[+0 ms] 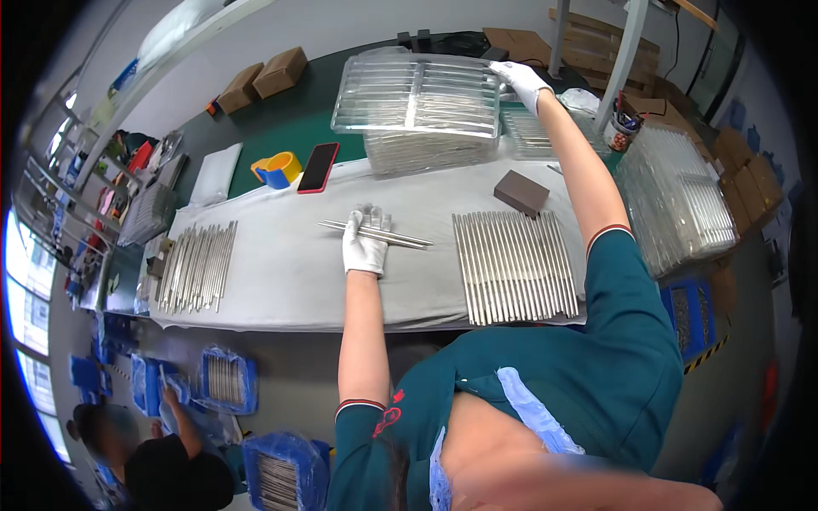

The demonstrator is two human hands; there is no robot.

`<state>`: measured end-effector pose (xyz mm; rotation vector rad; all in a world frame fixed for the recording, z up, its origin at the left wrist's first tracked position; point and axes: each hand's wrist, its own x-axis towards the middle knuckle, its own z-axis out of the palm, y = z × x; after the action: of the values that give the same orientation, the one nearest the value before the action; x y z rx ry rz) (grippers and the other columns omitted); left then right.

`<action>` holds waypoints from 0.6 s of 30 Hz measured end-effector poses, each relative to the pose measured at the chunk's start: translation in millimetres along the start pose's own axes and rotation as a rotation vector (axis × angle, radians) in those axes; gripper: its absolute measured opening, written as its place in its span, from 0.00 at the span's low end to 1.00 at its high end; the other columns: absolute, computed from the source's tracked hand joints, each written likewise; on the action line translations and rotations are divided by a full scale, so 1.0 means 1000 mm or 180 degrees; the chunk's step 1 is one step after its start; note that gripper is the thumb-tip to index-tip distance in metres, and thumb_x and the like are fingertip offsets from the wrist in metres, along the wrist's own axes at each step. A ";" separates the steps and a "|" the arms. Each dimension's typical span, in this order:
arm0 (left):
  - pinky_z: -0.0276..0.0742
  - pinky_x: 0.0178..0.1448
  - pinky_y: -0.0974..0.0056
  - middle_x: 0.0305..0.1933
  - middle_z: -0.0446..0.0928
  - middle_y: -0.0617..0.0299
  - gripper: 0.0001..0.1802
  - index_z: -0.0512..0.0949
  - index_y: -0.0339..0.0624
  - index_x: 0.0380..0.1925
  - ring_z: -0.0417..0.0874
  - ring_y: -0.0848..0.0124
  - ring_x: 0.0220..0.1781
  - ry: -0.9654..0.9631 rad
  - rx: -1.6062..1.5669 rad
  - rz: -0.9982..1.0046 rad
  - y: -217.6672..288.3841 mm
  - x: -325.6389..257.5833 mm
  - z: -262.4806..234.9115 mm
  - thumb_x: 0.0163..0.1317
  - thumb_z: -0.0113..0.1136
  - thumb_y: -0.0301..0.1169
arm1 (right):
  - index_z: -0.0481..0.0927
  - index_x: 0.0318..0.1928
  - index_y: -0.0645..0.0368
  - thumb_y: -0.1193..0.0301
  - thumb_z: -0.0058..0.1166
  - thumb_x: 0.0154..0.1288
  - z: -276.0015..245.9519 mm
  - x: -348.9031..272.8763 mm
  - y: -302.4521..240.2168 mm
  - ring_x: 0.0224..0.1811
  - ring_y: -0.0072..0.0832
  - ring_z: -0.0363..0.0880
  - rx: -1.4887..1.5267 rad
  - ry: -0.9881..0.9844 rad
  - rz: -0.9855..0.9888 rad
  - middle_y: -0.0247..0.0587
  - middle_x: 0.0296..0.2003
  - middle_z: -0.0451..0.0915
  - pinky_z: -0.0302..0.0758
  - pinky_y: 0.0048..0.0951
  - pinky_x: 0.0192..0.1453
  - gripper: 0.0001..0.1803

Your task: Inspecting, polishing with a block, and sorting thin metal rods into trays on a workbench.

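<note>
My left hand [365, 249], in a white glove, is closed around a few slim metal rods [399, 238] above the middle of the cloth. The rods lie crosswise in it. My right arm reaches far forward, and its gloved hand [521, 83] grips the right corner of a clear plastic tray [415, 95] with long grooves. This tray sits tilted over a stack of similar trays [430, 152]. To the right on the cloth, a neat row of metal rods [515, 268] lies side by side. A looser row of rods [198, 268] lies at the left.
A grey cloth [281, 289] covers the table. On it are a brown block [521, 192] and a red-edged phone [319, 168], with yellow tape [284, 163] beside it. Wrapped trays [677, 196] stand at the right. Another person [162, 451] works at lower left near blue bins [285, 473].
</note>
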<state>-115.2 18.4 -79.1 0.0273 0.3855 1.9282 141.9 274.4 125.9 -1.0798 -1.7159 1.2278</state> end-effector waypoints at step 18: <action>0.62 0.64 0.45 0.53 0.69 0.58 0.16 0.67 0.45 0.52 0.67 0.60 0.58 0.0250 0.0225 -0.0022 -0.004 -0.001 0.014 0.64 0.48 0.31 | 0.66 0.61 0.40 0.51 0.40 0.65 0.130 -0.011 0.022 0.61 0.42 0.66 -0.3687 -0.0929 -0.1959 0.46 0.61 0.64 0.67 0.40 0.60 0.26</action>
<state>-108.2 22.2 -66.8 -0.0035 0.5056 1.9122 32.3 225.8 70.5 -0.8095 -2.7962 -0.1010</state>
